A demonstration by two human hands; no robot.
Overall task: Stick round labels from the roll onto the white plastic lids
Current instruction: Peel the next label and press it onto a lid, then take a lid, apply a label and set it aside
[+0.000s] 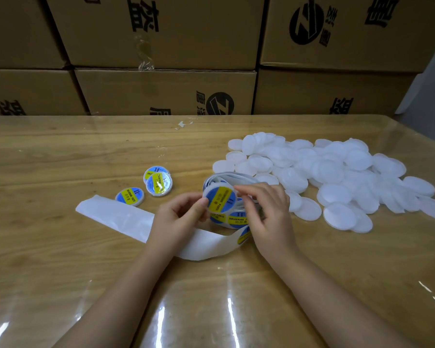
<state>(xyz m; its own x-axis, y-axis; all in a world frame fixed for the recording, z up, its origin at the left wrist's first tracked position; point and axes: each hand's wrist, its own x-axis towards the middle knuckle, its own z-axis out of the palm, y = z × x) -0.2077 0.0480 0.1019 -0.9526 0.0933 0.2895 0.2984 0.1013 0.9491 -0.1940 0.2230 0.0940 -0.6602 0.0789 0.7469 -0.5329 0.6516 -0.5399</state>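
My left grip (183,212) pinches the lid (205,195) at its left rim. My right grip (266,209) pinches the right rim, fingertips curled over the edge of the blue-and-yellow label (220,199) that covers its face. The lid is tilted toward me just above the label roll (232,218), near the middle of the desk (60,247). I judge this the pressing-down step. I'd keep the left pinch steady and sweep the right thumb from centre outward, so no bubble or lifted edge remains. Afterwards it belongs with the three finished lids (158,183) further left, and a bare one comes from the white pile (337,177) toward the right edge.
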